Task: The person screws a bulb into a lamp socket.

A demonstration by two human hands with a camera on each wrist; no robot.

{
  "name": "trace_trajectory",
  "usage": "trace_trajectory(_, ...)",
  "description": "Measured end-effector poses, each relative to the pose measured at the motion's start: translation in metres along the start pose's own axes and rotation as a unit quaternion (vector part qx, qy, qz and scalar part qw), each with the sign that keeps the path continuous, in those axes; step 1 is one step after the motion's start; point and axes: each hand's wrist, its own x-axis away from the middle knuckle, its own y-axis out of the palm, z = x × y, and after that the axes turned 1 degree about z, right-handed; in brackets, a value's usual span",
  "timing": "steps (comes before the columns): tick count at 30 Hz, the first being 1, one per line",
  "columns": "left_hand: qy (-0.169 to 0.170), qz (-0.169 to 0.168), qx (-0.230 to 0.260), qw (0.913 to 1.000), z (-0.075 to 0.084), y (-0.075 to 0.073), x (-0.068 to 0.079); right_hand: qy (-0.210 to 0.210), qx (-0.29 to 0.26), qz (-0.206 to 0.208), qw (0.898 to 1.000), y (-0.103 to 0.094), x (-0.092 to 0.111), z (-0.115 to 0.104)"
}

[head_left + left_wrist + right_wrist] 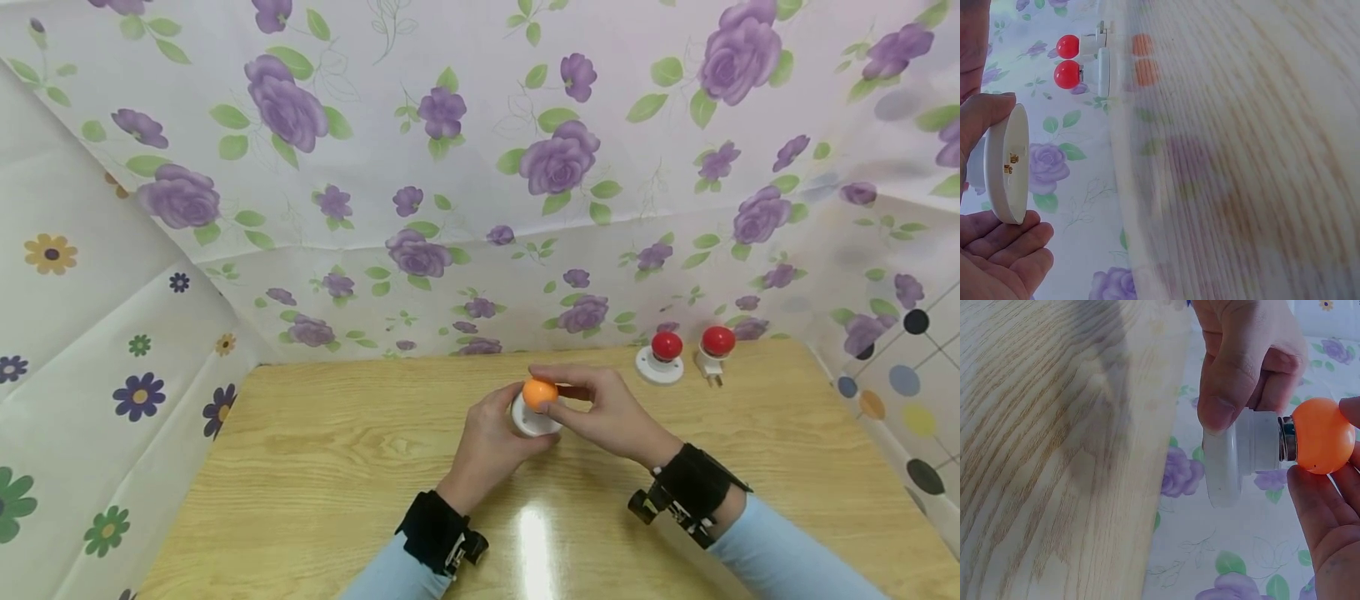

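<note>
My left hand (491, 440) grips a white round lamp holder (530, 424) by its rim, off the table. In the left wrist view the hollow back of the lamp holder (1017, 178) shows, with small brass terminals inside. The right hand (603, 412) pinches an orange light bulb (539, 392) between thumb and fingers. Seen from the right wrist, the bulb (1322, 435) stands in line with the socket (1264, 440), and part of its metal screw base (1287, 439) shows between them. How deep the thread sits is hidden.
At the back right of the wooden table (337, 467) stands a red bulb (667, 345) in a round white holder (658, 369). Beside it another red bulb (717, 340) sits in a white plug-in holder (708, 365) with prongs. A flowered cloth (480, 208) hangs behind the table.
</note>
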Motion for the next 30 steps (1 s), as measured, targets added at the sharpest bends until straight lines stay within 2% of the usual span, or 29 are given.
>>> trace_trajectory(8,-0.003,0.001,-0.001,1.0000,-0.003,0.001,0.002,0.020,-0.004,0.023,1.000,0.003,0.001,0.003)
trace_trajectory(14,-0.007,-0.001,0.009,0.9999,-0.003,0.003,0.006,0.027,-0.024,0.040,0.999,0.007,0.004,-0.014)
trace_trajectory(20,-0.011,0.002,0.013,0.9999,-0.003,0.003,0.009,0.012,-0.002,0.037,0.999,0.008,0.005,-0.025)
trace_trajectory(24,-0.003,0.004,0.006,1.0000,-0.002,0.001,0.006,0.001,0.014,0.031,0.999,0.006,0.002,-0.020)
trace_trajectory(30,0.009,0.002,0.008,0.9999,0.000,-0.001,0.000,0.003,0.020,0.012,1.000,0.001,0.001,0.000)
